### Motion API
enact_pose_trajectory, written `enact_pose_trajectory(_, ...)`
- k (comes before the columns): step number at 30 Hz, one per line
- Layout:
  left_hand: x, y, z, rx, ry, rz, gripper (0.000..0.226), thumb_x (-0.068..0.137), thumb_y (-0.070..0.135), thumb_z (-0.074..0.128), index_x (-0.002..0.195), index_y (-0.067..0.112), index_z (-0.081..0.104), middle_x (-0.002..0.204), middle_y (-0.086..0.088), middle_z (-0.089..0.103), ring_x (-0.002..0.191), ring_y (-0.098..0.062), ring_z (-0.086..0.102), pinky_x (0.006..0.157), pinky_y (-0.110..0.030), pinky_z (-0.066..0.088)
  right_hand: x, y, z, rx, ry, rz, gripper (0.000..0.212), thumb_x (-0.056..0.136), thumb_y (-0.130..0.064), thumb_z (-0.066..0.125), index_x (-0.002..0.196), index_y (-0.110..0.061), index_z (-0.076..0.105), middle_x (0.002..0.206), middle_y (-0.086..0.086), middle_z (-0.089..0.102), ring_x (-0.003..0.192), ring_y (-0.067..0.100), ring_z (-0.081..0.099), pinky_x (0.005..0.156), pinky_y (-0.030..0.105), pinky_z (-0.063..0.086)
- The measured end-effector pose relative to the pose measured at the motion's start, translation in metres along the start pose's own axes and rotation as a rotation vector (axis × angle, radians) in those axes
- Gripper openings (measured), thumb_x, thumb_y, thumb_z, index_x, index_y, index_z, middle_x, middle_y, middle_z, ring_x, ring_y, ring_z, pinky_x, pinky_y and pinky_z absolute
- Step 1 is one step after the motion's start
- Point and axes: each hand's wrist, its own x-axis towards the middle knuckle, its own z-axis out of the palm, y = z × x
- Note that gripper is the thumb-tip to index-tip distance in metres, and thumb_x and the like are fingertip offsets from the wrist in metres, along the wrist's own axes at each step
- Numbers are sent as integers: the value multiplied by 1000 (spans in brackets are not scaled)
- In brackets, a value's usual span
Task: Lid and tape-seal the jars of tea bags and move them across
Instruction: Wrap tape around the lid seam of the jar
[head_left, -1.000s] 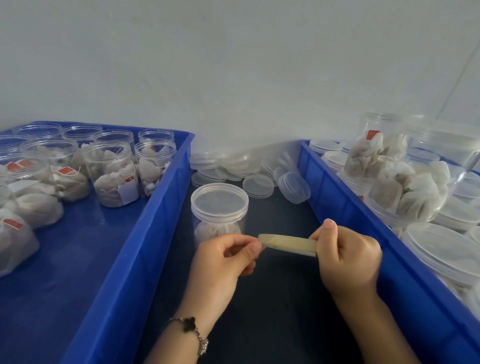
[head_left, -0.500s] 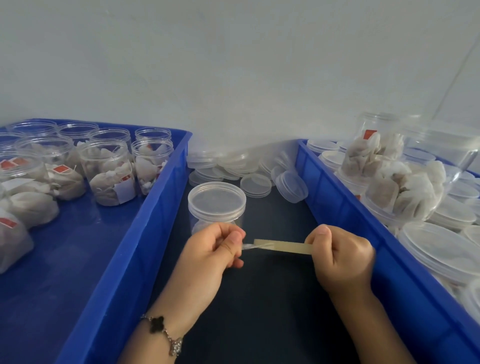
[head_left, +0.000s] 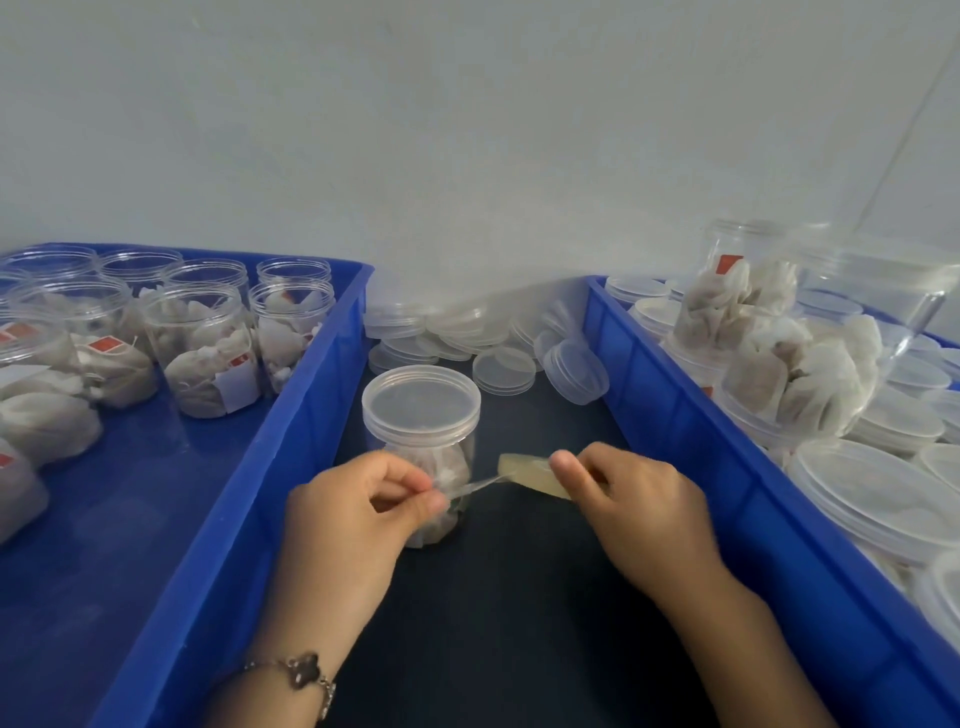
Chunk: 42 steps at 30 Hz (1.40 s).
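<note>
One lidded jar (head_left: 421, 436) of tea bags is set upright on the dark table (head_left: 498, 623) between two blue trays, its clear lid (head_left: 421, 402) seated on top. One yellowish tape strip (head_left: 530, 475) is held just at the jar's 3 o'clock side, low on its wall; whether the strip touches the jar cannot be told. A thin clear film (head_left: 475, 486) is pinched between thumb and fingers by the left hand (head_left: 358, 514), which overlaps the jar's lower front at 6 to 7 o'clock. The strip's far end is pinched by the right hand (head_left: 634, 504), at 4 o'clock from the jar. The hands are near each other but apart. One bracelet (head_left: 306, 675) is worn on the left wrist. Unlidded filled jars, at least six, are seen in the left tray (head_left: 291, 441) at 9 to 10 o'clock. Many loose lids (head_left: 504, 369) are piled at 12 to 1 o'clock, and lidded jars are stacked in the right tray (head_left: 675, 415), too many to count.
</note>
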Motion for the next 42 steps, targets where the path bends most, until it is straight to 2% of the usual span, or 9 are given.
enact_pose_trajectory(3, 0, -5, 0, 125, 18, 48, 14, 72, 20, 79, 69, 30, 70, 57, 19, 62, 73, 13, 58, 60, -3, 42, 1, 9, -2, 50, -300, 1, 63, 58, -91, 26, 93, -45, 53, 87, -16, 51, 88, 8, 49, 70, 28, 42)
enact_pose_trajectory(7, -2, -8, 2, 227, -126, -24, 13, 85, 27, 68, 73, 26, 72, 68, 12, 66, 70, -3, 60, 69, -26, 51, 0, 16, -6, 67, -493, 42, 42, 59, -81, 49, 82, -47, 56, 88, -18, 48, 98, 15, 44, 87, 34, 38)
enact_pose_trajectory(10, -1, -3, 3, 245, -134, -33, 20, 90, 33, 59, 72, 25, 65, 69, 11, 64, 68, -4, 56, 67, -25, 48, 0, 14, -14, 219, -451, 87, 53, 58, -87, 40, 80, -44, 62, 89, -10, 54, 94, 17, 50, 84, 34, 43)
enact_pose_trajectory(13, -3, 4, 2, 280, 50, 119, 24, 88, 38, 47, 74, 21, 58, 71, 8, 59, 67, -8, 52, 56, -25, 41, 0, 3, -18, 262, -306, 65, 63, 59, -85, 30, 82, -37, 64, 79, -6, 58, 84, 16, 54, 78, 34, 44)
enact_pose_trajectory(17, -3, 2, 3, 356, 311, 281, 23, 86, 27, 51, 75, 9, 59, 68, -1, 56, 62, -14, 46, 44, -24, 33, -1, -18, -15, 87, -5, -14, 57, 65, -80, 22, 85, -40, 58, 75, -21, 48, 81, -1, 38, 84, 31, 23)
enact_pose_trajectory(28, 5, -15, 13, 269, 500, 289, 26, 83, 27, 60, 74, 3, 62, 67, -8, 61, 62, -20, 52, 52, -26, 33, 1, -35, -4, -94, 195, -16, 71, 73, -73, 19, 96, -26, 66, 92, -11, 63, 104, 14, 46, 92, 38, 20)
enact_pose_trajectory(31, 8, -16, 13, 159, 532, 248, 29, 80, 30, 64, 71, 2, 60, 67, -5, 58, 59, -15, 49, 52, -11, 30, 2, -37, -3, -96, 206, -8, 73, 73, -73, 18, 98, -25, 66, 94, -10, 64, 105, 15, 46, 92, 37, 19)
enact_pose_trajectory(36, 14, -15, 22, -172, 520, 35, 23, 74, 42, 63, 70, 21, 54, 66, 15, 55, 60, 4, 54, 56, -7, 41, 3, -38, 0, -78, 214, -11, 76, 72, -73, 18, 104, -23, 66, 99, -8, 65, 109, 16, 46, 92, 36, 18)
enact_pose_trajectory(42, 17, -21, 29, -393, 550, -141, 21, 74, 34, 73, 66, 26, 55, 61, 8, 60, 53, 3, 54, 50, -8, 41, 1, -41, 2, -42, 222, -28, 75, 73, -73, 21, 102, -21, 67, 97, -7, 65, 107, 17, 47, 91, 35, 18)
